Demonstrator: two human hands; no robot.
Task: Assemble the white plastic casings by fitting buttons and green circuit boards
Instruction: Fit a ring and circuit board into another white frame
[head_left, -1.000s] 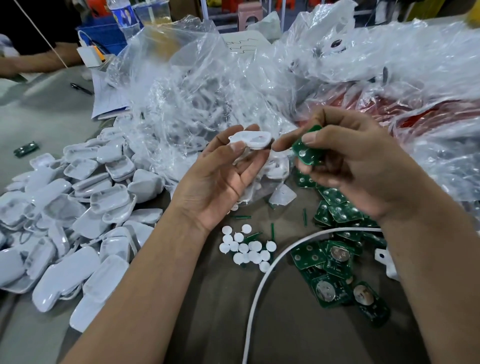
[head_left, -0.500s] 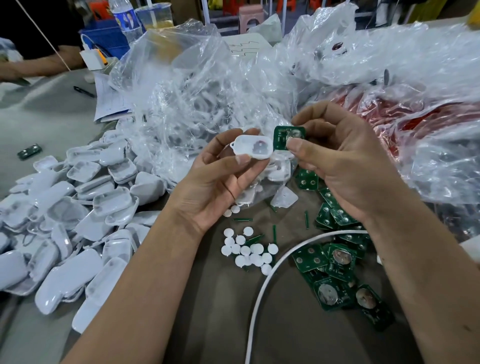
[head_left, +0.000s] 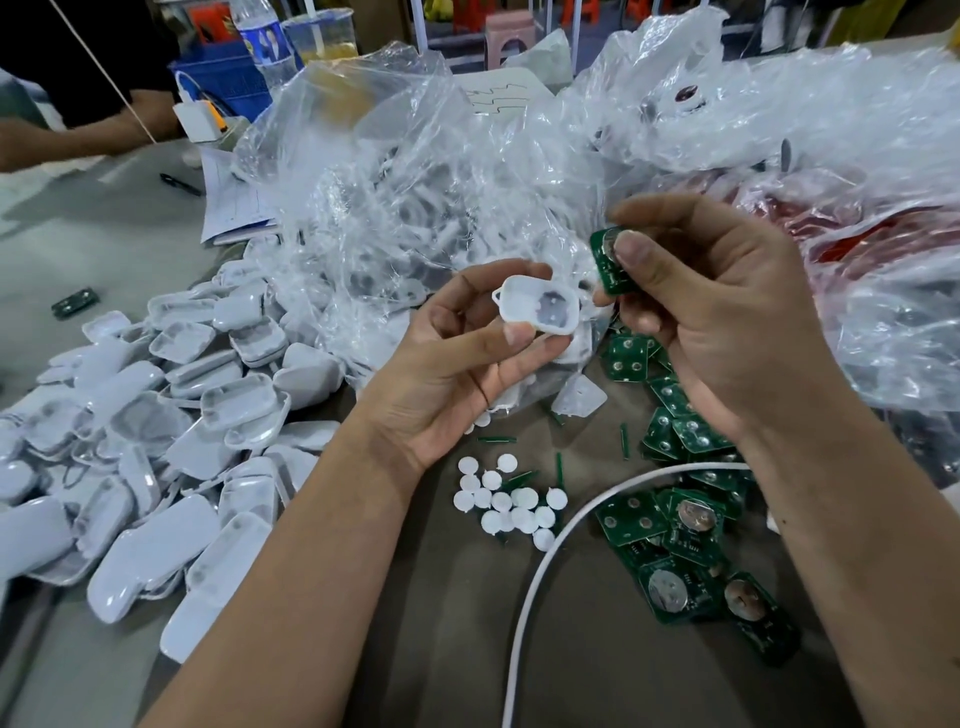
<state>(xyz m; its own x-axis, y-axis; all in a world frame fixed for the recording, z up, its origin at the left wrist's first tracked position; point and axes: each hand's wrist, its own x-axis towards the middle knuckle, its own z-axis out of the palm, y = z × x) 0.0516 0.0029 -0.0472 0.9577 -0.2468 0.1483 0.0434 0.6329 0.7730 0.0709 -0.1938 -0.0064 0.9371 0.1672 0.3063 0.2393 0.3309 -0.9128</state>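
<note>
Small round white plastic buttons (head_left: 506, 501) are lying on the grey table (head_left: 363, 649), below both hands. The left hand (head_left: 462, 358) is pinching a white plastic casing (head_left: 537, 310), open side up, long side pointing across to the right fingers (head_left: 631, 249). The right hand (head_left: 727, 317) is pinching a square green circuit board (head_left: 605, 262), tilted, just beside and above the casing.

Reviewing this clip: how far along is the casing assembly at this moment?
Done: a button appears seated in the white casing that the left hand holds open side up. In hand: the right hand pinches a green circuit board beside the casing, not yet inside. Left: loose buttons, more boards and a casing pile on the table.
</note>
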